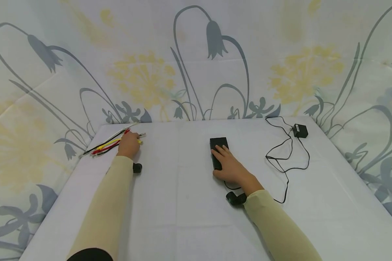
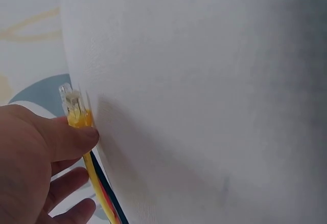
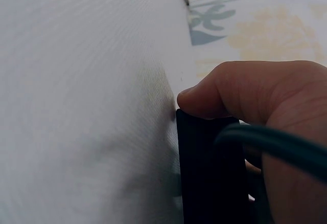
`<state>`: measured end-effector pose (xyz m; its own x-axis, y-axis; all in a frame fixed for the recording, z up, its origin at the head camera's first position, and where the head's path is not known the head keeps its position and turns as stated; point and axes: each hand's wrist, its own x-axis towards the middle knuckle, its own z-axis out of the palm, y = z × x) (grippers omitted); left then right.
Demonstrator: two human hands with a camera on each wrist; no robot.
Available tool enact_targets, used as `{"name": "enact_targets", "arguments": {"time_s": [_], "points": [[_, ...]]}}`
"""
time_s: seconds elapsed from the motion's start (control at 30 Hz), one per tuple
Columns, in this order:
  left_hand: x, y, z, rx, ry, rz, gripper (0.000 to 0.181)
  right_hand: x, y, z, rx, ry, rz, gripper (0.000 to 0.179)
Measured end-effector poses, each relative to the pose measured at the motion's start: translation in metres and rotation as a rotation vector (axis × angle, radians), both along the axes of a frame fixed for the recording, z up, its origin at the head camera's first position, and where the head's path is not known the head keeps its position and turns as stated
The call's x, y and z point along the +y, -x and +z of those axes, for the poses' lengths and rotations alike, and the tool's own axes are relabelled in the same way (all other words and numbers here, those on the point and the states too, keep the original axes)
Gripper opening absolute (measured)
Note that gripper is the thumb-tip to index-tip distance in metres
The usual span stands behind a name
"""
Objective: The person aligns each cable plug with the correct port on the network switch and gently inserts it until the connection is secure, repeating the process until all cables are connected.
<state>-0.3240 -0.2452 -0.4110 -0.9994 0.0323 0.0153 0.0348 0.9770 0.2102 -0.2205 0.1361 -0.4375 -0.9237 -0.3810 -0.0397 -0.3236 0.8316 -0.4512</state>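
Observation:
On the far left of the table, my left hand (image 1: 129,144) pinches a yellow network cable (image 2: 94,178) just behind its clear plug (image 2: 73,98). Red and black cables (image 1: 109,145) lie bundled beside it, partly under the hand. Near the middle, my right hand (image 1: 230,165) holds a flat black box (image 1: 219,141), its thumb along the left side and the fingers spread over the top. A dark cord (image 3: 271,142) comes out of the box's near end. Part of the box is hidden by the hand.
To the right, a black power adapter (image 1: 300,131) sits with its thin black cord (image 1: 285,170) looped loosely across the white tabletop (image 1: 176,203). Flower-patterned cloth (image 1: 189,90) hangs behind the table. A black wrist camera (image 1: 236,198) shows at the right wrist.

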Motion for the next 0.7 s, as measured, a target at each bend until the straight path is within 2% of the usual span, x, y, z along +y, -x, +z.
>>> {"name": "enact_targets", "arguments": {"time_s": [0.17,0.3,0.5,0.7], "points": [[-0.001,0.000,0.002,0.000,0.042,-0.034,0.031,0.001,0.001,0.000,0.001,-0.004,0.002,0.075],[-0.004,0.000,0.002,0.014,0.012,-0.033,0.031,0.001,0.000,0.002,-0.002,-0.002,-0.002,0.075],[-0.010,0.003,0.002,0.037,0.026,-0.037,0.030,0.000,-0.001,0.003,0.006,0.001,0.004,0.074],[-0.013,0.002,0.007,0.046,0.018,-0.052,0.027,0.000,-0.001,0.002,-0.001,0.004,0.008,0.074]]}}
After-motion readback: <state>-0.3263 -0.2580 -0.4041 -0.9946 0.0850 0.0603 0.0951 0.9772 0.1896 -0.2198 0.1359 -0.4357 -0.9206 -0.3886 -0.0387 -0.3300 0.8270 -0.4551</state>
